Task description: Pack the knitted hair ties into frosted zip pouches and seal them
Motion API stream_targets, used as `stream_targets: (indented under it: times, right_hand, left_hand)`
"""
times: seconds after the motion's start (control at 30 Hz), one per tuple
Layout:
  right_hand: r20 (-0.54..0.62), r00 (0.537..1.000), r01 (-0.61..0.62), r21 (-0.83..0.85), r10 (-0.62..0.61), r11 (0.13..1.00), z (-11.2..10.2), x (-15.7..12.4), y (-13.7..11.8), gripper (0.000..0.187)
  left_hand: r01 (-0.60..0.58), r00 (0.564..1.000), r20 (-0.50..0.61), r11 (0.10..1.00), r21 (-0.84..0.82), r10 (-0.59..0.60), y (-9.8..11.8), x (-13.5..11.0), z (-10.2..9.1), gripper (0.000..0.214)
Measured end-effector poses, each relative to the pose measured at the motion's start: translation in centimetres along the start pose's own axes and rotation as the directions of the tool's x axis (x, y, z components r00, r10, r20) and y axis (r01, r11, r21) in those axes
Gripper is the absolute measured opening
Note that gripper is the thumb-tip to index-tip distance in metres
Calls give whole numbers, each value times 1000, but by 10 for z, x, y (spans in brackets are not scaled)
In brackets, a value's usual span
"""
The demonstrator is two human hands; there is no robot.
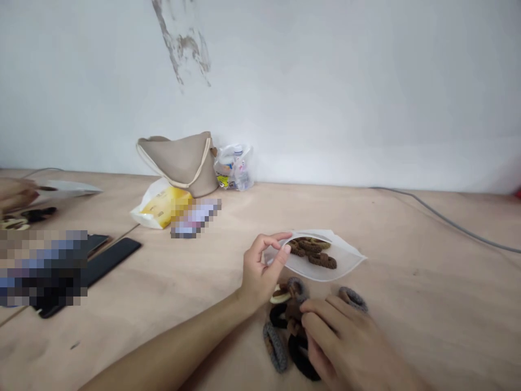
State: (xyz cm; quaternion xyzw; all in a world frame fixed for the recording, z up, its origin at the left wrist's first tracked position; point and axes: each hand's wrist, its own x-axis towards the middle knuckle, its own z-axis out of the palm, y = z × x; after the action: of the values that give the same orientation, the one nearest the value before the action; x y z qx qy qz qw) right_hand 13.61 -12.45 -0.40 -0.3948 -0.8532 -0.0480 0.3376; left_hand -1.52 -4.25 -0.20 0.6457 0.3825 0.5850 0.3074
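My left hand [264, 266] pinches the near-left edge of a frosted clear plastic bag [345, 260], thumb on one side and fingers on the other, so its mouth gapes. Several brown fabric hair ties [311, 247] lie inside. In front of the bag is a loose pile of hair ties: black [303, 361], grey [275, 347], cream and brown ones. My right hand [342, 331] bends over the pile, its fingertips closed at a brown hair tie [293, 312]; the thumb's grip is partly hidden. Just beyond its knuckles lies another grey hair tie [353, 298].
A beige bucket bag [183, 157] stands by the wall beside a plastic bag with a bottle [238, 168]. A yellow-and-white packet [163, 206] and a blurred-out phone [195, 219] lie before it. Further left are a black slab [114, 260] and another person's hand [16, 193]. A grey cable [443, 217] crosses at right.
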Motion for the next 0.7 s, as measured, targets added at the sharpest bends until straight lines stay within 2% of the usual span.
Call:
stream_targets:
  times: [0.2,0.27,0.37,0.5,0.6,0.7]
  right_hand:
    - [118,992,-44,-48,49,998,3,3,0,19]
    - [80,996,-18,-73,24,997,2,4,0,16]
    - [-60,996,59,-47,-61,997,-14,5,2,12]
    - [-184,959,216,-20,-216,976,-39,4,10,17]
    - [-178,962,195,-72,-205,978,-37,7,19,22]
    - [-106,985,128,-86,-137,988,-24,10,24,26]
  left_hand:
    - [-3,1000,-1,1000,-28,3,1,0,-1,14]
    - [-8,1000,-2,999,-34,8,2,-1,-2,13]
    - [-7,1000,-15,1000,-28,6,4,-1,-3,14]
    - [15,999,-30,999,-30,-15,6,-1,-3,17]
    - [27,999,-42,998,-64,-30,6,-1,-2,17]
    - [51,997,-56,996,-77,-56,5,-1,-1,16]
